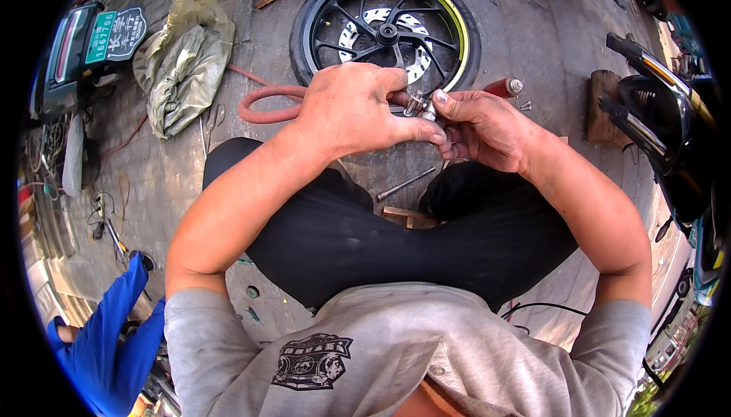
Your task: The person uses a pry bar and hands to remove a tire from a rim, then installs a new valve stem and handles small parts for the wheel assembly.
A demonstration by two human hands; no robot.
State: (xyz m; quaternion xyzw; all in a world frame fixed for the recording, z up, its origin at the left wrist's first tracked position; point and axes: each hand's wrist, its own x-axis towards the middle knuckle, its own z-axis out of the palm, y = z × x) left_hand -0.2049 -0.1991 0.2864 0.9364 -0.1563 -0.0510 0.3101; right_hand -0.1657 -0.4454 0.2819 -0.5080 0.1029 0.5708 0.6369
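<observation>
Both my hands meet in front of me over a small silvery metal fitting (415, 102). My left hand (354, 108) is closed around one side of it, with thumb and fingers hiding most of that end. My right hand (487, 127) pinches the other side between thumb and fingers. A red hose (270, 105) loops out from beside my left hand; whether it joins the fitting is hidden. Just beyond my hands, a black spoked motorcycle wheel (304, 44) with a yellow rim stripe lies flat, its silver brake disc (375, 17) facing up.
To the right lie a red cylinder (502, 87) with a metal end and a wooden block (605, 108). A metal rod (405, 185) is on the floor between my feet. Crumpled sheeting (186, 59) lies left. Motorcycle parts (662, 124) stand right; someone's blue-clothed leg (114, 341) is lower left.
</observation>
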